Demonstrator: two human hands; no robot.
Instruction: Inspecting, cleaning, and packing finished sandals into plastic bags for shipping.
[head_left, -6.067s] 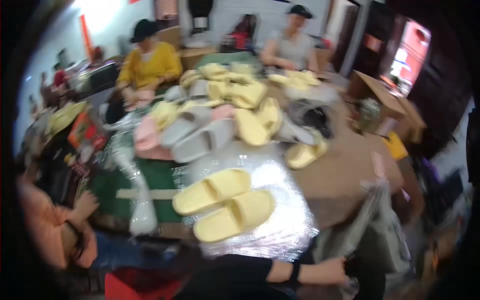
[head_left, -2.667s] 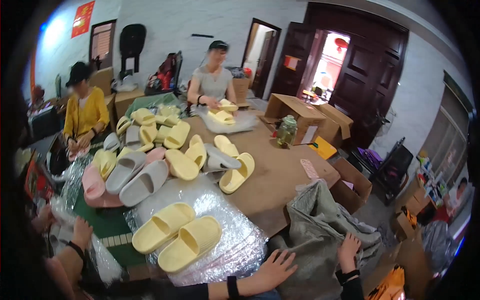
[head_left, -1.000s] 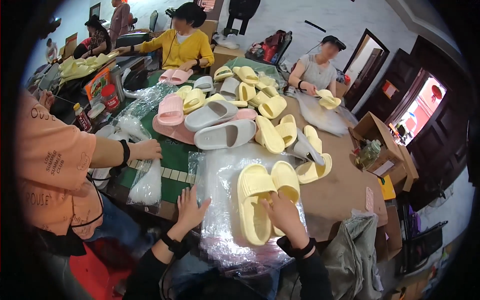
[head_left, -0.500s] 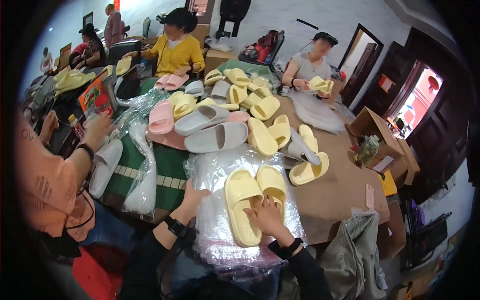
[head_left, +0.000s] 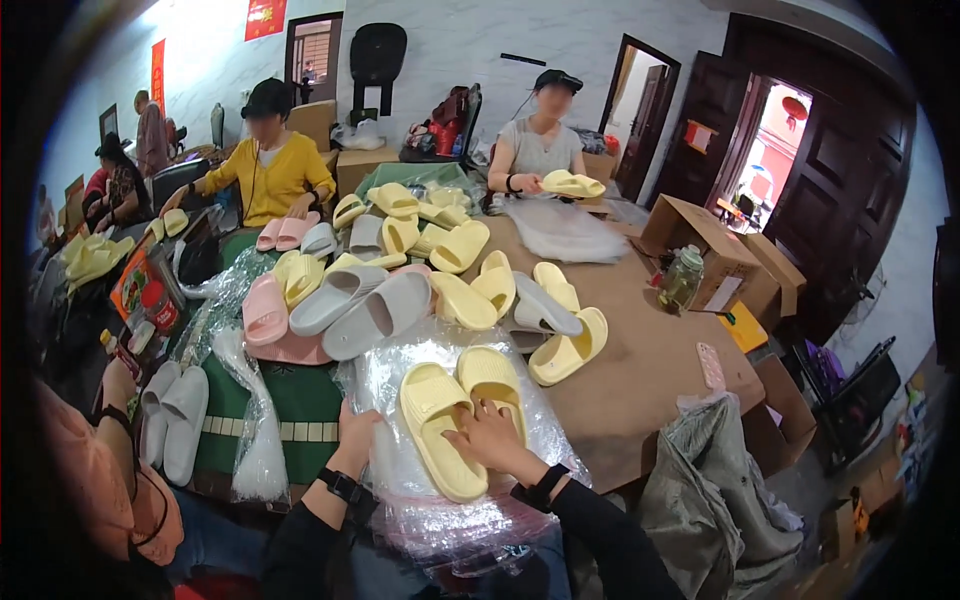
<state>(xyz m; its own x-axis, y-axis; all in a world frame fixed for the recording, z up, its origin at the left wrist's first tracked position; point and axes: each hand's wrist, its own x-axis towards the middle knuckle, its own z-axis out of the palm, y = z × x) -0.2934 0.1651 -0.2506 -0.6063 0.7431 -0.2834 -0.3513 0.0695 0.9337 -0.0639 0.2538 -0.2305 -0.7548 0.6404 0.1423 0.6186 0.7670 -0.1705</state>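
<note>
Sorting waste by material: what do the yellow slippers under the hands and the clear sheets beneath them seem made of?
Yellow slippers: probably moulded foam or soft rubber, matt, thick one-piece shape with no seams. Clear sheets: thin plastic film, likely bags, glossy with crinkled highlights. The right hand rests on the slippers; the left hand presses the film.

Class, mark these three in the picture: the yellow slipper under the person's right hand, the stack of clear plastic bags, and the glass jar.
yellow slipper (head_left: 437,430), head view, on its sole.
stack of clear plastic bags (head_left: 455,520), head view, on its near part.
glass jar (head_left: 682,280), head view, on its body.

grey slippers (head_left: 365,305) | pink slipper (head_left: 264,310) | cardboard box (head_left: 706,238) | glass jar (head_left: 681,280)
</note>
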